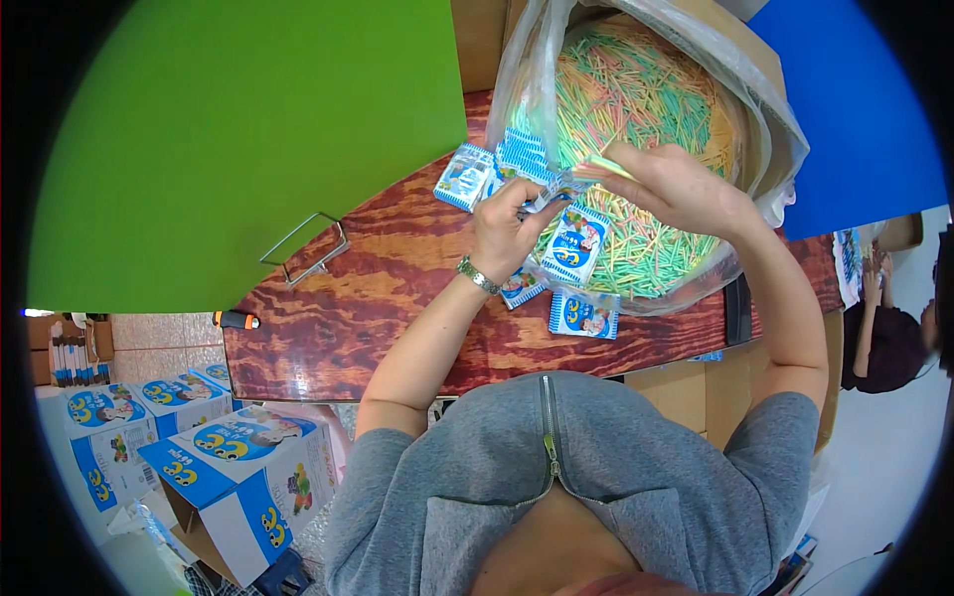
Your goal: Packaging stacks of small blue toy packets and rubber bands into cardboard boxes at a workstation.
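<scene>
My left hand (503, 230), with a metal watch on the wrist, pinches a small blue-and-white packet (550, 193). Close beside it, my right hand (686, 189) grips a bundle of thin pastel sticks (602, 167), their ends at the packet's mouth. Both hands are over the near left part of a large clear plastic bag (537, 89), opened wide and full of loose green, yellow and pink sticks (646, 99). A printed packet (576, 243) lies on the sticks just below my hands. More packets lie left of the bag, and another packet (584, 315) rests at its near edge.
The wood-grain table (397, 258) carries a wire stand (313, 253) and an orange-black tool (237, 320) at its left edge. A green panel (248, 139) and a blue panel (855, 109) flank it. Printed cartons (238, 457) stand lower left; another person (889, 338) works at right.
</scene>
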The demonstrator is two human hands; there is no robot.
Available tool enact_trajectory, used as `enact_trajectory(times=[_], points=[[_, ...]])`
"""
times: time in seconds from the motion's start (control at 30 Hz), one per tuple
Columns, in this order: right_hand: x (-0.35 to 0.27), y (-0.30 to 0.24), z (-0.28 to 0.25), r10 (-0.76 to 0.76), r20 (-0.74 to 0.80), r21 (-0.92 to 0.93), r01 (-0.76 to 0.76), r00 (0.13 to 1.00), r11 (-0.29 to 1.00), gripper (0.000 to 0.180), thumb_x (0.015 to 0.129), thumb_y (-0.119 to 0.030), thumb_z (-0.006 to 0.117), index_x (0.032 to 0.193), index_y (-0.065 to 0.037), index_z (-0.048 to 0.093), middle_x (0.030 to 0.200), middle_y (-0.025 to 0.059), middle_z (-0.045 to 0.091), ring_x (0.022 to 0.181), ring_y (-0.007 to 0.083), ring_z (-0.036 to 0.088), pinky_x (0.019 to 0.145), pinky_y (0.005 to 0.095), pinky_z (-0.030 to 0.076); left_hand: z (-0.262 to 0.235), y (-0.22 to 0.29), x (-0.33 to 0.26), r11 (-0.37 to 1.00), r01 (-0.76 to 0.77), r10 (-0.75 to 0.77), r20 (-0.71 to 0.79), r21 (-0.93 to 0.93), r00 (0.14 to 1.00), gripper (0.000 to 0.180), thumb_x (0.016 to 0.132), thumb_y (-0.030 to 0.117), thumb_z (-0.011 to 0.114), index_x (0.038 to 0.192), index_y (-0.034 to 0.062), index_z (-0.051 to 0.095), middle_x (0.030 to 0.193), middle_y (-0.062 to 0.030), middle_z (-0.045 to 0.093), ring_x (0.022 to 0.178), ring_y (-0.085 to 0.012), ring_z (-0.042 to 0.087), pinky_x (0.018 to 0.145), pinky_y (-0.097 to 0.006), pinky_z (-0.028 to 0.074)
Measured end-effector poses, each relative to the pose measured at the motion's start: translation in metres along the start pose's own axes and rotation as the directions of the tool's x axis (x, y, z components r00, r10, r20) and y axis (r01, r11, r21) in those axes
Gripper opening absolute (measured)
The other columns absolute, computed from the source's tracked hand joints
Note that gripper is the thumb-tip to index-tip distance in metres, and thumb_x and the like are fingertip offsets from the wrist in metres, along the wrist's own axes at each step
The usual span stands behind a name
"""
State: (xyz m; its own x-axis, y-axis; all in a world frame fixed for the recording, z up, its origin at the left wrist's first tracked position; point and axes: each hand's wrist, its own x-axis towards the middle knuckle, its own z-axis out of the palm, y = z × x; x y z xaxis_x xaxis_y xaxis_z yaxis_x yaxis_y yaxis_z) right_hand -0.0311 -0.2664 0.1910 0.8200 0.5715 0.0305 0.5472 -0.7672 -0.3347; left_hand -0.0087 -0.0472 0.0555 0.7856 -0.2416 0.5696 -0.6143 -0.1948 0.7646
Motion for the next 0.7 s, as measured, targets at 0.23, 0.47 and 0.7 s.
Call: enact_trajectory(times=[0.23,0.47,0.7], points=[[0.019,-0.022,-0.021,0.037,0.165,-0.225,0.001,0.986,0.974,0.023,0.094,-0.023,0.06,0.093,-0.002,0.05,0.062,0.0202,0.057,0.063,0.0414,0.06,0.056,0.05,0.045,-0.006,-0.005,-0.005,0.999,0.028,-0.028,0.012,-0.028,1.0,0.02,0.077,0.008,0.08,0.078,0.0027,0.061,0.066,-0.0041,0.063,0.057,-0.0084,0.059,0.05,-0.025,0.043],[0.041,-0.025,-0.033,0.097,0.442,-0.378,0.087,0.892,0.922,0.033,0.094,-0.033,0.059,0.097,0.0,0.056,0.07,0.0201,0.064,0.072,0.0395,0.065,0.064,0.0488,0.05,-0.011,-0.002,-0.005,0.99,-0.123,0.121,0.032,0.073,0.992,0.02,0.073,0.003,0.078,0.087,0.0024,0.063,0.077,-0.0098,0.064,0.067,-0.0253,0.064,0.057,-0.034,0.049],[0.056,-0.039,-0.032,0.056,0.465,-0.296,0.096,0.884,0.95,0.046,0.086,-0.038,0.069,0.104,0.002,0.057,0.07,0.0204,0.064,0.073,0.0391,0.066,0.068,0.0476,0.052,-0.006,0.004,-0.006,0.989,-0.137,0.136,0.029,0.051,0.99,0.021,0.074,0.003,0.076,0.093,0.0017,0.066,0.084,-0.0112,0.067,0.073,-0.027,0.066,0.063,-0.034,0.052]])
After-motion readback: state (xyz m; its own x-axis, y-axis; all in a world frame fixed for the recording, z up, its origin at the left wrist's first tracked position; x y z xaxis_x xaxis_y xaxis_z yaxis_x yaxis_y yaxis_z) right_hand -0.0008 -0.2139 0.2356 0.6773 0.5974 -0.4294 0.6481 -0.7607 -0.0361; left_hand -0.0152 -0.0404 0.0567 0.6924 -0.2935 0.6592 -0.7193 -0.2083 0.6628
